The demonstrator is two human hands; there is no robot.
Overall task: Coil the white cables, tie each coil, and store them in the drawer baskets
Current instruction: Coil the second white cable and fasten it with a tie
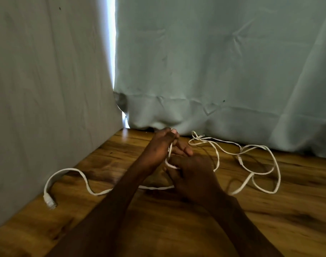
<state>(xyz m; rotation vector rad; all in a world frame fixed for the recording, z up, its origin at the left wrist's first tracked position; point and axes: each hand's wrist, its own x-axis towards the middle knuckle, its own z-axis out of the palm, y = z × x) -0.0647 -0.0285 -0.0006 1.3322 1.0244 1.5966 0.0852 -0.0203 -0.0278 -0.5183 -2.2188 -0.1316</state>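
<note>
Both forearms reach to 12 o'clock – left hand (159, 145) and right hand (190, 173) each pinch white cable (258, 171) – loose loops at 2 o'clock on wooden table (177, 225)

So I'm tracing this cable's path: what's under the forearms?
The white cable runs along the wooden table from its plug, passes under the left forearm and reappears towards the right hand. The stretch beneath is hidden.

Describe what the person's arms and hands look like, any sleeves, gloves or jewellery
Both forearms are bare as far as the frame shows, with no sleeves in view. The left hand and right hand wear no gloves. No watch, bracelet or ring is visible, though the picture is dim and some fingers are hidden. No markings show on either arm.
</note>
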